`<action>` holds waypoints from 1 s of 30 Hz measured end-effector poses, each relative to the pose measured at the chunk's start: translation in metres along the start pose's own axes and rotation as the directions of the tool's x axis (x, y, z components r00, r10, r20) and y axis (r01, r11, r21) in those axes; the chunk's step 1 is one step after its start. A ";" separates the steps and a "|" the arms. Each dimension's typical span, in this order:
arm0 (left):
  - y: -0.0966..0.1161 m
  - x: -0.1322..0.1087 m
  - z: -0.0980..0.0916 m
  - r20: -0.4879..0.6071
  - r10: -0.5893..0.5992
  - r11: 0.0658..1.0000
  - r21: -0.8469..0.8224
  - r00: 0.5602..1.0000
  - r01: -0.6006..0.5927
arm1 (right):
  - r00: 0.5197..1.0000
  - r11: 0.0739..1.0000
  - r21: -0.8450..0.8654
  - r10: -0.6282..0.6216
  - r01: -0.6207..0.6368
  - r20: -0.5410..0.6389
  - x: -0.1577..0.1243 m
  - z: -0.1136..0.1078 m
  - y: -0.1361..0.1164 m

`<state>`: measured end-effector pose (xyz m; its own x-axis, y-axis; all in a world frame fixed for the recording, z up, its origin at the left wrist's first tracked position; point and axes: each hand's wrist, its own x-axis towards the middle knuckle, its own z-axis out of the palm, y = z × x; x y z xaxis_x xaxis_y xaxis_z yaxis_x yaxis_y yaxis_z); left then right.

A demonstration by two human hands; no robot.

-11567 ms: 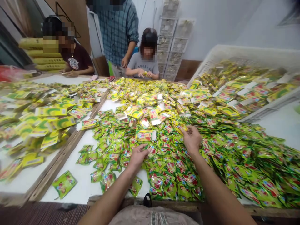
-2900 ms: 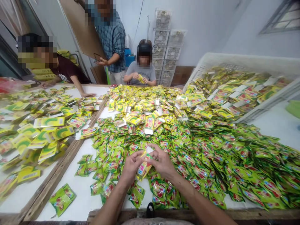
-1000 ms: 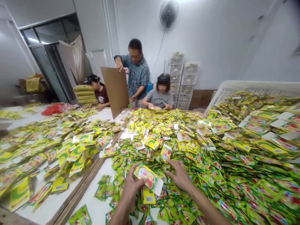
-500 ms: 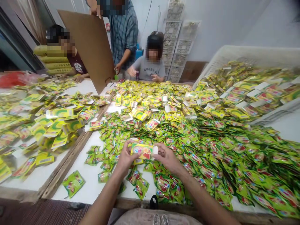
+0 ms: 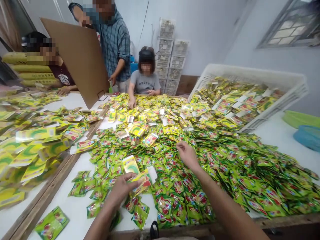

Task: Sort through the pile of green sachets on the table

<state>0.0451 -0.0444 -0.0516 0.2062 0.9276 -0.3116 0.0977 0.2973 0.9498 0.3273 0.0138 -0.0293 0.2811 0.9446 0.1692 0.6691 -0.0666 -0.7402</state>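
My left hand (image 5: 126, 186) is closed around a small yellow carton (image 5: 143, 181) with a white flap standing out at its right end. A second yellow carton (image 5: 130, 165) shows just above those fingers; I cannot tell whether the same hand holds it. Over the heap of green sachets (image 5: 177, 186), my right hand (image 5: 188, 155) has its fingers curled together. What lies in its fingertips, if anything, is hidden. Loose green sachets (image 5: 52, 224) lie on the white tabletop at the near left.
A white plastic crate (image 5: 252, 71) lies tipped at the right, full of yellow cartons. More cartons (image 5: 37, 150) spread left of a wooden strip (image 5: 58, 176). Across the table, one person (image 5: 145, 80) reaches into the pile; another holds a brown board (image 5: 77, 56); a third sits at left.
My right hand has left the carton and moved up and right over the sachets. My left hand has kept the carton, lowering and tilting it. The view has turned right.
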 end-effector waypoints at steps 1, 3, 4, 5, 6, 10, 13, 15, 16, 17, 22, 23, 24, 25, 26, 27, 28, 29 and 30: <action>0.001 0.001 -0.001 -0.028 -0.012 0.997 -0.074 1.000 0.010 | 0.996 0.998 -0.051 0.038 -0.043 -0.082 0.012 -0.009 0.009; 0.006 0.004 0.000 -0.055 -0.043 0.970 -0.240 0.998 0.028 | 0.981 0.990 -0.094 0.087 -0.105 -0.171 0.034 -0.021 0.023; 0.009 0.006 0.002 -0.045 -0.050 0.949 -0.314 0.998 0.033 | 0.979 0.989 -0.095 0.094 -0.113 -0.182 0.044 -0.024 0.027; 0.012 0.009 0.005 -0.022 -0.046 0.926 -0.376 0.999 0.035 | 0.979 0.989 -0.097 0.090 -0.109 -0.182 0.052 -0.024 0.029; 0.014 0.011 0.009 0.004 -0.037 0.905 -0.424 0.999 0.035 | 0.983 0.991 -0.096 0.075 -0.092 -0.169 0.059 -0.021 0.029; 0.015 0.019 0.024 0.054 -0.002 0.850 -0.526 0.999 0.030 | 1.000 0.997 -0.073 -0.022 0.021 -0.020 0.072 0.008 0.018; 0.013 0.018 0.025 0.015 -0.026 0.841 -0.540 1.000 0.030 | 0.993 0.997 -0.045 -0.064 0.069 0.099 0.061 0.030 0.011; 0.012 0.014 0.020 -0.035 -0.056 0.853 -0.521 0.998 0.030 | 0.984 0.996 -0.015 -0.085 0.088 0.157 0.047 0.039 0.010; 0.012 0.012 0.018 -0.059 -0.063 0.861 -0.507 0.996 0.025 | 0.979 0.995 0.001 -0.094 0.095 0.181 0.039 0.041 0.010; 0.012 0.010 0.016 -0.076 -0.061 0.870 -0.493 0.995 0.016 | 0.974 0.995 0.014 -0.102 0.102 0.202 0.031 0.042 0.011; 0.011 0.005 0.013 0.001 -0.013 0.900 -0.437 1.000 0.012 | 0.958 0.981 0.191 -0.024 -0.033 0.285 -0.005 0.037 0.014; 0.011 0.004 0.014 0.013 -0.010 0.905 -0.426 1.000 0.014 | 0.954 0.968 0.235 0.018 -0.092 0.298 -0.012 0.035 0.013; 0.010 0.003 0.015 0.020 -0.008 0.909 -0.417 1.000 0.015 | 0.949 0.950 0.276 0.057 -0.147 0.312 -0.018 0.033 0.013; 0.009 0.003 0.016 0.024 -0.006 0.913 -0.409 1.000 0.015 | 0.943 0.930 0.316 0.082 -0.190 0.323 -0.023 0.031 0.011; 0.008 0.002 0.016 0.025 -0.005 0.917 -0.399 1.000 0.015 | 0.936 0.904 0.364 0.094 -0.223 0.339 -0.029 0.028 0.010; 0.006 0.002 0.017 0.028 -0.004 0.922 -0.386 1.000 0.014 | 0.928 0.874 0.418 0.091 -0.247 0.360 -0.034 0.026 0.008; 0.004 0.001 0.017 0.032 0.001 0.931 -0.366 0.999 0.011 | 0.922 0.842 0.469 0.080 -0.265 0.378 -0.038 0.024 0.007; 0.003 0.002 0.017 0.033 0.010 0.941 -0.338 0.999 0.002 | 0.920 0.814 0.512 0.069 -0.276 0.385 -0.042 0.022 0.005; 0.001 0.002 0.017 0.034 0.022 0.953 -0.303 0.999 -0.010 | 0.920 0.792 0.542 0.063 -0.282 0.387 -0.045 0.020 0.004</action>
<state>0.0624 -0.0459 -0.0519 0.2411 0.9256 -0.2919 -0.2036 0.3423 0.9173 0.3035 -0.0226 -0.0525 0.0346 0.9892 -0.1424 0.0783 -0.1447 -0.9864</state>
